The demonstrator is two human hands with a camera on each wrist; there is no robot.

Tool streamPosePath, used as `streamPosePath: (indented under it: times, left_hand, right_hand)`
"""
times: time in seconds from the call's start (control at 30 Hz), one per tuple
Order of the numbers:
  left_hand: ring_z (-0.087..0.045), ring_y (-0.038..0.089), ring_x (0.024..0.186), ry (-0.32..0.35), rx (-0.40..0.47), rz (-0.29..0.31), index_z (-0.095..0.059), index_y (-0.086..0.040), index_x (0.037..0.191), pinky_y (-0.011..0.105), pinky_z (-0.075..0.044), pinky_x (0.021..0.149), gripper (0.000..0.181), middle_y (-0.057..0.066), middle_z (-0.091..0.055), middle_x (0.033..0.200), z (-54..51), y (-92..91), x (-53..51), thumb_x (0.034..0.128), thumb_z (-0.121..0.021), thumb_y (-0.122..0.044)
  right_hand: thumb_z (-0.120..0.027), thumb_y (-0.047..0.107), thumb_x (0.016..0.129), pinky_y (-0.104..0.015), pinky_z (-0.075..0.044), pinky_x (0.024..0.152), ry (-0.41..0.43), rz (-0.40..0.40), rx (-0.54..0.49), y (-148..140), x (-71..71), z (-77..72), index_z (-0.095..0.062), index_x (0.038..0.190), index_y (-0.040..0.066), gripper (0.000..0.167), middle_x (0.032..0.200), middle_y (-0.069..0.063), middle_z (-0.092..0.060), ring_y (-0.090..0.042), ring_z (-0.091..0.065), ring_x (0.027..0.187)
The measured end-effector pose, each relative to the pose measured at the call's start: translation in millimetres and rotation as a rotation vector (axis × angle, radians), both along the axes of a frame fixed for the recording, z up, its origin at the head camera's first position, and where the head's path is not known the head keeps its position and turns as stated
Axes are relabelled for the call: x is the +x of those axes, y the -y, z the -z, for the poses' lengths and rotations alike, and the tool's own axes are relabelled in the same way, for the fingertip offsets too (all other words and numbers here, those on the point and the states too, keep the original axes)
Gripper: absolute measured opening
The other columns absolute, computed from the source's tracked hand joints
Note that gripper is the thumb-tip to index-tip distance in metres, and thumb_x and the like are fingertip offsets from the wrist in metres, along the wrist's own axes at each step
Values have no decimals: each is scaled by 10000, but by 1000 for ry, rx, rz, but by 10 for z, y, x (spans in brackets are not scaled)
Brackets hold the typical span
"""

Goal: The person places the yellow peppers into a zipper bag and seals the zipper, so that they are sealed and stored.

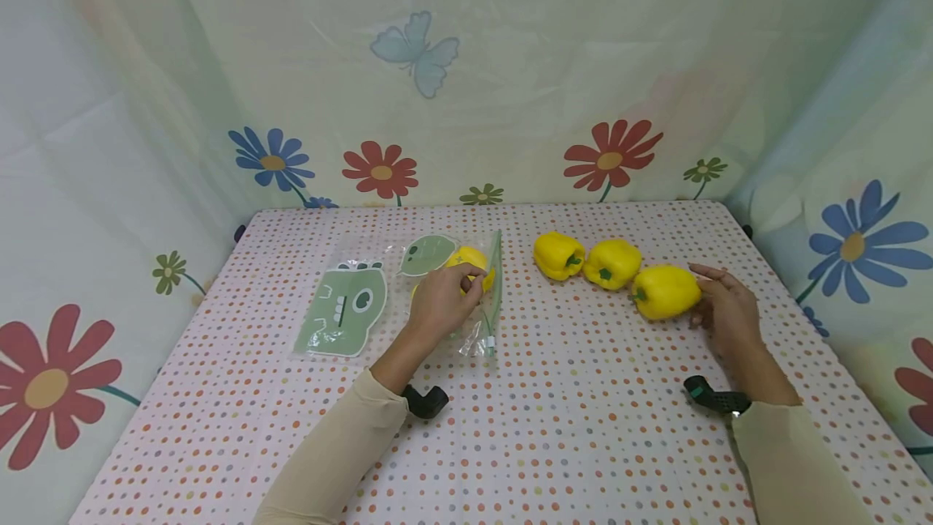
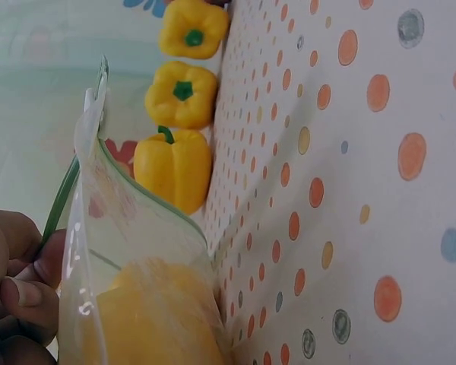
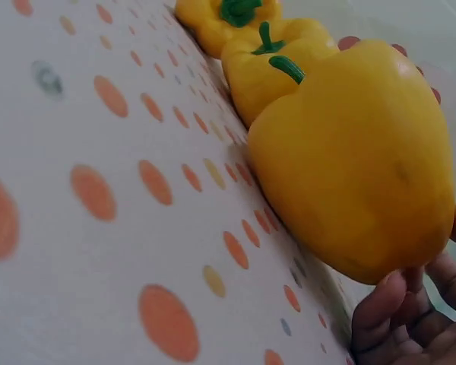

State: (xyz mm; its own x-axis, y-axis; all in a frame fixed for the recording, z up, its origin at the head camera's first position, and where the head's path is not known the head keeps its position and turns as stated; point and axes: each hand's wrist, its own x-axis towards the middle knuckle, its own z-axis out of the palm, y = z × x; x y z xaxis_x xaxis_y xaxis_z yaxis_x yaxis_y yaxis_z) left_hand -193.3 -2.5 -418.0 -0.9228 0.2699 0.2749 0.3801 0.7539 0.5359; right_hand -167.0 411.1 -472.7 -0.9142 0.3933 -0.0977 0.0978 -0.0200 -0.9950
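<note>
A clear zip bag (image 1: 397, 318) with green cartoon prints lies on the table, its green-edged mouth toward the right. My left hand (image 1: 442, 298) pinches the upper layer near that mouth, and the left wrist view shows the bag's sides (image 2: 148, 201) parted. Yellow inside the bag (image 2: 152, 315) is seen through the plastic; in the head view my hand partly covers it. Over on the right, my right hand (image 1: 731, 310) is at the blunt end of the nearest yellow bell pepper (image 1: 666, 292). Its thumb and fingers (image 3: 380, 304) are by the pepper's end, apparently touching it.
Two more yellow bell peppers, a middle one (image 1: 612, 263) and a left one (image 1: 559, 255), stand in a slanting row between the bag and my right hand. A dotted cloth (image 1: 568, 428) covers the table. Flower-printed curtains (image 1: 503, 104) close off the back and sides.
</note>
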Motion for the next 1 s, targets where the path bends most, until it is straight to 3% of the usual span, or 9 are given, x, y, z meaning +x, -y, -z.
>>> streamPosePath:
  times: [0.23,0.3,0.43,0.53,0.63,0.77,0.83,0.93,1.0]
  left_hand:
    - [-463,59,463,11,4,6,-742,-133,1111,212,-359,420,230,-38,-702,753,-10,-5,-3,952,-614,-240]
    - [-465,58,465,11,2,9,-741,-132,1113,211,-361,421,233,-39,-702,752,-8,-4,-8,954,-610,-241]
    - [-462,54,460,13,1,3,-742,-138,1108,209,-357,421,231,-45,-704,755,-7,4,-11,957,-603,-243]
    - [-456,55,449,13,5,1,-742,-138,1104,209,-347,416,227,-46,-705,754,-9,11,-9,957,-602,-240]
    - [-450,53,446,11,7,4,-742,-132,1103,206,-344,416,228,-44,-701,749,-12,12,-10,957,-602,-238]
    - [-443,51,438,9,7,5,-743,-133,1101,203,-340,414,229,-46,-701,745,-10,9,-12,957,-603,-243]
    - [-438,50,429,8,8,5,-744,-135,1100,203,-333,410,227,-49,-704,746,-7,8,-12,958,-602,-241]
    - [-432,51,420,8,11,8,-744,-135,1099,206,-325,400,230,-46,-709,747,-2,8,-16,959,-597,-244]
    - [-431,52,420,8,14,10,-744,-134,1099,207,-319,396,231,-45,-708,748,-3,8,-16,959,-597,-244]
  right_hand:
    - [-436,128,1006,-110,-476,751,-83,-100,34,-92,21,12,-585,1341,145,367,1161,137,-538,-22,-503,1019]
    - [-416,74,982,-96,-446,789,-86,-142,64,-98,23,16,-565,1372,154,425,1187,159,-520,-10,-474,1052]
    - [-350,-6,927,-93,-388,812,-76,-215,234,-91,2,35,-465,1461,137,565,1170,183,-460,-2,-425,1055]
    - [-327,27,946,-96,-367,833,-62,-244,338,-83,-13,47,-411,1495,141,567,1252,191,-449,15,-415,1092]
    - [-314,50,973,-110,-308,964,-73,-300,300,-81,-13,38,-365,1522,145,560,1448,89,-420,-17,-377,1252]
    - [-318,41,986,-178,-71,1185,-98,-402,206,-86,-1,19,-268,1566,171,596,1626,100,-217,-33,-156,1465]
    - [-326,64,999,-270,34,1232,-79,-424,222,-94,4,19,-229,1578,212,606,1652,100,-141,-73,-61,1516]
    - [-356,141,1032,-371,37,1248,-18,-423,282,-117,15,23,-203,1581,261,582,1664,86,-90,-142,-37,1539]
    - [-403,200,1045,-321,-35,1251,-8,-421,327,-139,24,33,-221,1577,252,565,1657,86,-131,-118,-117,1517]
